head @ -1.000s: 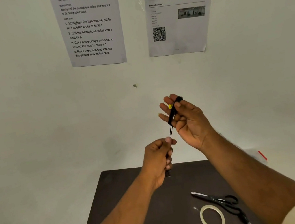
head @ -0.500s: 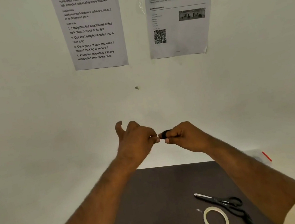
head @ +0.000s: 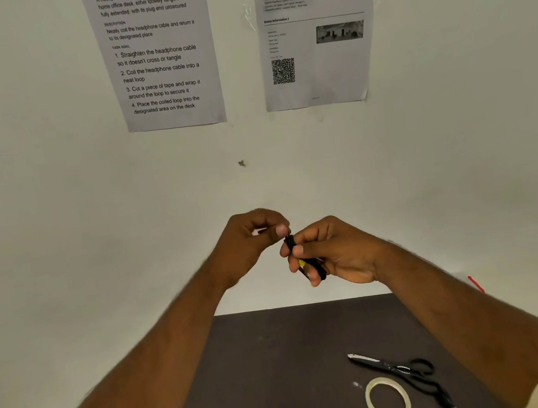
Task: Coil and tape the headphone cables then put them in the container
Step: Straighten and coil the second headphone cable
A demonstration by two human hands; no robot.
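I hold both hands up in front of the white wall, above the dark table (head: 282, 357). My right hand (head: 340, 252) is closed around a small bundle of coiled black headphone cable (head: 320, 270) with a yellow spot on it. The upper end of the bundle sticks out past my right fingers. My left hand (head: 252, 240) pinches that end between thumb and fingers. A small pale glint shows inside the left fingers; I cannot tell what it is. No container is in view.
Black-handled scissors (head: 405, 369) lie on the table's right side, blades pointing left. A roll of clear tape (head: 370, 404) lies flat just in front of them. A thin red object (head: 476, 283) sits beyond the right edge. Two printed sheets (head: 163, 52) hang on the wall.
A second ago the cable was stretched between a high right hand and a lower left hand. Now it is bunched in the right hand, with the left hand raised against its end.
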